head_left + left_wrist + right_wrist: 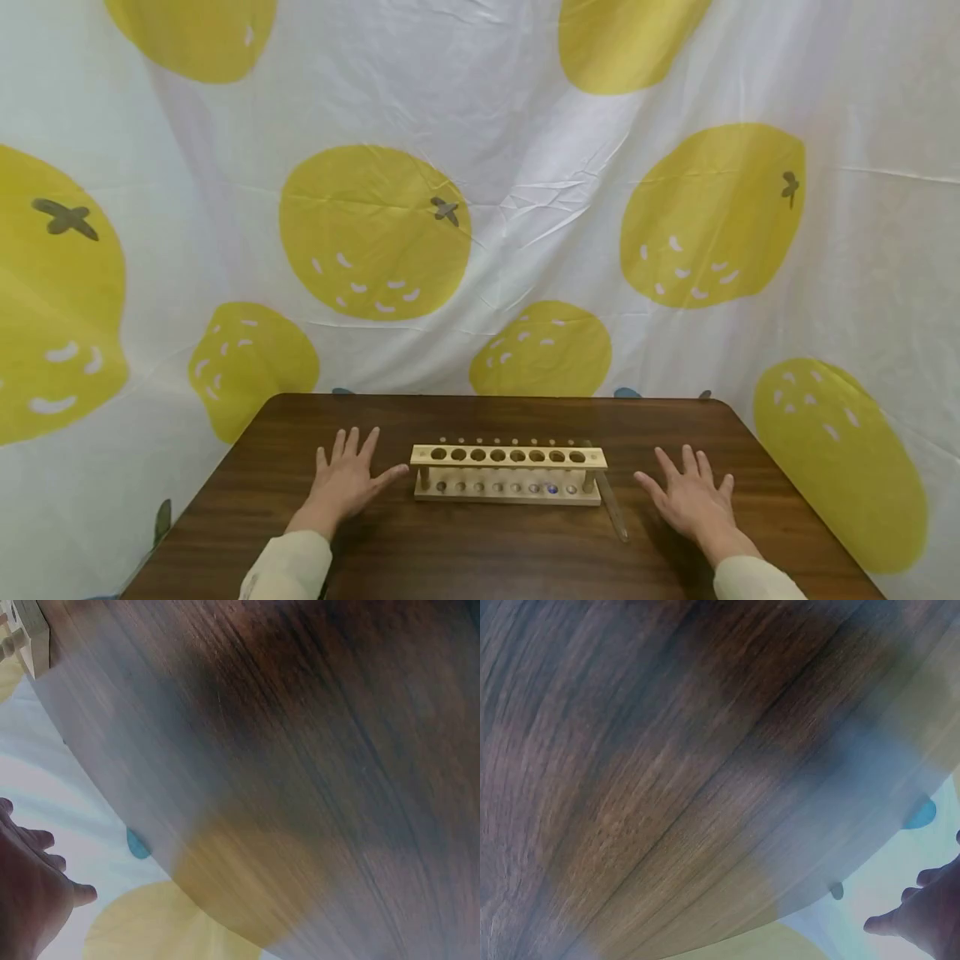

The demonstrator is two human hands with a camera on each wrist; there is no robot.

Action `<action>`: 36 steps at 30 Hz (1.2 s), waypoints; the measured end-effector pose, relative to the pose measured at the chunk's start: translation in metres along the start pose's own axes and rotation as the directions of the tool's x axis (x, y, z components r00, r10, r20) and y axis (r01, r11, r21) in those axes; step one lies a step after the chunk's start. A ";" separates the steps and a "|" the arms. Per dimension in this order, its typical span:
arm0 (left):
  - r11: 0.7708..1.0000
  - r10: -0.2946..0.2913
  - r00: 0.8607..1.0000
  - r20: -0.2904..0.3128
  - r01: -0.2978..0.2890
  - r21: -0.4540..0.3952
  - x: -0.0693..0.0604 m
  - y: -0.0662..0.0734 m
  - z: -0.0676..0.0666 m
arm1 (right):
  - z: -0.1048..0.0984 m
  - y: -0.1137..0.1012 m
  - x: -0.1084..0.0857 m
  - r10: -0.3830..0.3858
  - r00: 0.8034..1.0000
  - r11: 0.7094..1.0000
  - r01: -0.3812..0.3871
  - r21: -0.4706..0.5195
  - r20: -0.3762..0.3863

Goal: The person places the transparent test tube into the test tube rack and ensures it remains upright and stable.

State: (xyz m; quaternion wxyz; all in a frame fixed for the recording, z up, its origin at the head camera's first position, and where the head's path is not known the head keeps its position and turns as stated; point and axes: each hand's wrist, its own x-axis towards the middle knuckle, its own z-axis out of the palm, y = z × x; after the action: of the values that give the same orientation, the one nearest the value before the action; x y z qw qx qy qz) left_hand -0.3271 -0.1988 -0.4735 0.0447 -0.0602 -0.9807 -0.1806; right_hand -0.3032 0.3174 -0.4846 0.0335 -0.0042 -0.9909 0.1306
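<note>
Head view: wooden rack (508, 456) mid-table, top bar with eight holes, short pegs along its back. Glass tube (615, 508) on the table (495, 554) at the rack's right end, slanting toward the person, in none of the holes. Blue-violet spot in one lower hollow; can't tell what it is. Left hand (341, 483), fingers spread, grasping nothing, thumb near the rack's left end. Right hand (692, 500) likewise spread and unladen, tube the nearest thing. Progress, judged from this: handling at rest, either unbegun or finished, can't say which; tube not racked. Left wrist view: rack corner at top left, well apart from the fingers; nothing gripped. Right wrist view: wood grain, fingertips at lower right, no object between them.
</note>
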 end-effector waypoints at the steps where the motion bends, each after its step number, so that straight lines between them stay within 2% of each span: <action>1: 1.000 -0.003 1.000 -0.001 0.003 -0.013 0.000 0.000 0.000 | 0.000 0.000 0.000 -0.001 1.000 1.000 0.001 0.001 -0.004; 6: 0.997 -0.015 1.000 -0.008 0.014 -0.076 0.000 0.001 0.005 | 0.003 -0.003 0.000 -0.010 1.000 1.000 0.010 0.003 -0.019; 10: 0.991 -0.019 1.000 -0.007 0.018 -0.133 0.002 0.008 0.010 | 0.001 -0.004 0.001 -0.009 1.000 1.000 0.008 -0.010 -0.029; 23: 0.956 -0.020 0.999 -0.032 0.010 -0.295 0.004 0.028 0.015 | -0.002 -0.003 0.002 0.004 0.999 1.000 -0.003 0.013 -0.033; 28: 0.925 -0.023 0.999 -0.039 0.006 -0.381 0.003 0.031 0.016 | -0.001 -0.005 0.002 0.002 0.999 1.000 -0.002 0.017 -0.044; 36: 0.854 -0.064 0.996 -0.058 0.025 -0.519 0.001 0.039 0.020 | 0.000 -0.011 0.002 0.010 0.999 0.999 -0.008 0.046 -0.048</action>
State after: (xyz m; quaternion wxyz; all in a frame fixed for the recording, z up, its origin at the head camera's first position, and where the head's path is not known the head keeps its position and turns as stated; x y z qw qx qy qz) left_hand -0.3244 -0.1558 -0.4783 0.0588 -0.0405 -0.8949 -0.4406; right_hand -0.3055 0.3069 -0.4812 0.0571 -0.0109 -0.9865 0.1534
